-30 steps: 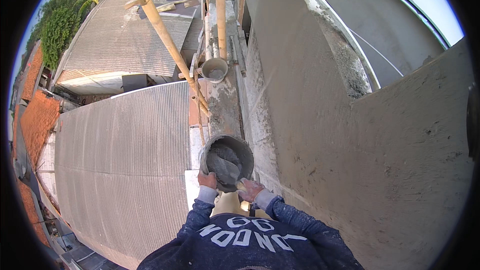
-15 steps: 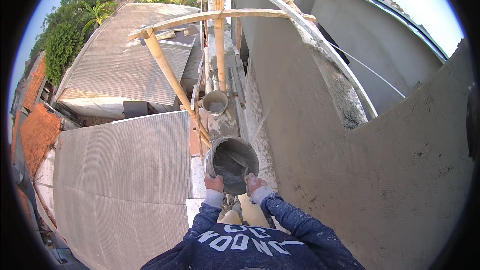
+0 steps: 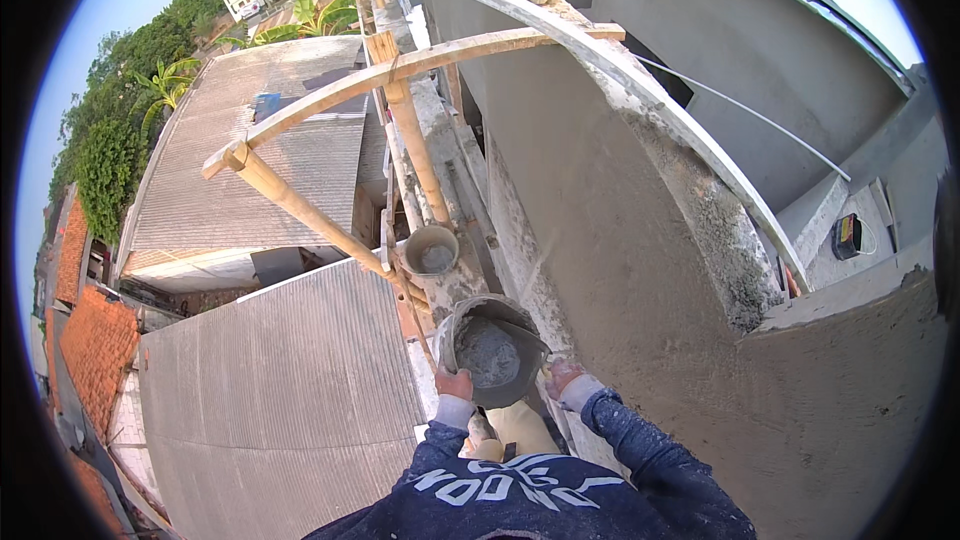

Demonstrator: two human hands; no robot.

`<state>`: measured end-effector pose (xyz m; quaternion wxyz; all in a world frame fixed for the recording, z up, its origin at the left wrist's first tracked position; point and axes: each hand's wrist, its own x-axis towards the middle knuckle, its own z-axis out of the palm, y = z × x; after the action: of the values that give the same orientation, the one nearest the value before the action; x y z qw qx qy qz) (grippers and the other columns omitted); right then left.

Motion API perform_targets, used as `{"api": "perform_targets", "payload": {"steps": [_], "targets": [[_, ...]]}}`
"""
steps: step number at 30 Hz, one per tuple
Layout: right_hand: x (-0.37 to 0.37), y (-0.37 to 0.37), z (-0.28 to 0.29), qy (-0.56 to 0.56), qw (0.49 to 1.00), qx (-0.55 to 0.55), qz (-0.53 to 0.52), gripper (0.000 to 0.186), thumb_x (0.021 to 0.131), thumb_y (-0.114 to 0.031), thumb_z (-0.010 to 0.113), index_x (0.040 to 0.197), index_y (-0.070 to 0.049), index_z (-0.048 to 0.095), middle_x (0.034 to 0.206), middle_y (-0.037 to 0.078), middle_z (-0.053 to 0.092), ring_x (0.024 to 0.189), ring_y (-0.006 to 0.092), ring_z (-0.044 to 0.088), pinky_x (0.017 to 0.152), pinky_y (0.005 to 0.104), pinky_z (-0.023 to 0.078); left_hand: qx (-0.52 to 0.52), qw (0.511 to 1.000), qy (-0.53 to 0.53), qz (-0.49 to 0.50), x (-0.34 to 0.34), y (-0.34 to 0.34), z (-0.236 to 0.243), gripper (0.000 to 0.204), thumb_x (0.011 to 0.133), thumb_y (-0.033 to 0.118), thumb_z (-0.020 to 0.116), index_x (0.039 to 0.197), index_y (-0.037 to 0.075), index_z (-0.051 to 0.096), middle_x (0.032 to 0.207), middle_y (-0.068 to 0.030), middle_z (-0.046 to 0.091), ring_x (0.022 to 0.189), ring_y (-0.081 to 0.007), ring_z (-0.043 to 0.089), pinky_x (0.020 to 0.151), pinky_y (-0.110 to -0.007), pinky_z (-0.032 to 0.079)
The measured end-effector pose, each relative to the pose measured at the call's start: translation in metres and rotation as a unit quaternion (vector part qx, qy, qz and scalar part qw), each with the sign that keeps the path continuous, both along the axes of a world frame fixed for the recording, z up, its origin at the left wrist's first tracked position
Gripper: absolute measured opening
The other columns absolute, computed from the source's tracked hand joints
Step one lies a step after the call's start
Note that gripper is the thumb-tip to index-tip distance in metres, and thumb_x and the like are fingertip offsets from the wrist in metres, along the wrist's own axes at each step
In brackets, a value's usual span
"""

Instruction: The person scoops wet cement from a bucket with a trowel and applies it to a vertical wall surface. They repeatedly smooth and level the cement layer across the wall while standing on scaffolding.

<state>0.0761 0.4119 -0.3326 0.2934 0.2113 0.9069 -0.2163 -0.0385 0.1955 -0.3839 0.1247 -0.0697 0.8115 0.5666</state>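
Note:
A dark bucket (image 3: 505, 395) is tilted toward me, with wet grey mortar (image 3: 487, 352) inside. My left hand (image 3: 455, 382) is closed on its near left rim. At the bucket's right side, my right hand (image 3: 567, 378) is closed around the handle of what looks like a trowel (image 3: 535, 348); the blade lies at the rim and partly merges with the dark bucket. Beyond stands a second bucket (image 3: 432, 251) with some grey material in it, touched by neither hand.
I am on a narrow raised walkway beside a freshly plastered grey wall (image 3: 600, 230). Bamboo poles (image 3: 300, 210) and a wooden crossbar (image 3: 430, 58) stand ahead. A long straightedge (image 3: 640, 80) rests along the wall top. Corrugated roofs (image 3: 280, 360) lie below on the left.
My right hand has moved right, drawing the trowel from the mortar to the bucket's right rim. My left hand stays on the bucket. The view has turned right.

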Motion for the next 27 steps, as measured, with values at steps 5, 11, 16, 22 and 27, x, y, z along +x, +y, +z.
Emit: {"api": "perform_targets", "payload": {"steps": [5, 11, 16, 22, 27], "targets": [[-0.033, 0.039, 0.021, -0.148, 0.949, -0.227, -0.161, 0.056, 0.080, -0.043, 0.059, 0.112, 0.003, 0.056, 0.110, 0.024, 0.062, 0.105, 0.0340, 0.060, 0.088, 0.0440, 0.047, -0.095, 0.994, -0.035, -0.045, -0.051, 0.051, 0.044, 0.055, 0.067, 0.009, 0.057, 0.120, 0.001, 0.057, 0.099, -0.0235, 0.066, 0.093, -0.0347, 0.065, 0.085, -0.039, 0.049], [-0.044, 0.076, 0.036, -0.158, 0.767, -0.564, -0.261, 0.066, 0.080, -0.045, 0.060, 0.123, 0.004, 0.047, 0.102, 0.020, 0.063, 0.093, 0.0309, 0.061, 0.081, 0.0403, 0.049, 0.035, 0.993, -0.003, -0.115, -0.097, 0.074, 0.051, 0.047, 0.069, 0.010, 0.058, 0.115, 0.000, 0.060, 0.091, -0.0207, 0.067, 0.088, -0.0329, 0.065, 0.079, -0.039, 0.049], [-0.071, 0.058, 0.007, 0.073, 0.817, -0.554, -0.144, 0.072, 0.082, -0.046, 0.060, 0.130, 0.004, 0.040, 0.094, 0.018, 0.064, 0.082, 0.0282, 0.063, 0.075, 0.0381, 0.051, 0.082, 0.981, -0.061, -0.164, -0.137, 0.080, 0.044, 0.042, 0.072, 0.002, 0.055, 0.114, -0.004, 0.057, 0.093, -0.0106, 0.066, 0.081, -0.0208, 0.062, 0.072, -0.032, 0.049], [-0.095, 0.056, 0.038, 0.056, 0.949, -0.265, -0.159, 0.079, 0.083, -0.048, 0.058, 0.137, 0.004, 0.032, 0.111, 0.024, 0.057, 0.102, 0.0328, 0.056, 0.089, 0.0391, 0.044, 0.161, 0.976, -0.038, -0.142, -0.179, 0.100, 0.031, 0.046, 0.072, -0.002, 0.053, 0.118, -0.003, 0.054, 0.095, -0.0073, 0.064, 0.079, -0.0153, 0.060, 0.068, -0.028, 0.049], [-0.117, 0.058, 0.042, 0.004, 0.979, -0.054, -0.196, 0.073, 0.084, -0.039, 0.057, 0.137, 0.005, 0.031, 0.131, 0.028, 0.047, 0.122, 0.0406, 0.047, 0.103, 0.0455, 0.036, 0.007, 0.981, -0.070, -0.180, -0.214, 0.122, 0.029, 0.039, 0.070, 0.002, 0.057, 0.108, -0.003, 0.059, 0.091, -0.0119, 0.066, 0.077, -0.0205, 0.063, 0.068, -0.031, 0.050]]}}
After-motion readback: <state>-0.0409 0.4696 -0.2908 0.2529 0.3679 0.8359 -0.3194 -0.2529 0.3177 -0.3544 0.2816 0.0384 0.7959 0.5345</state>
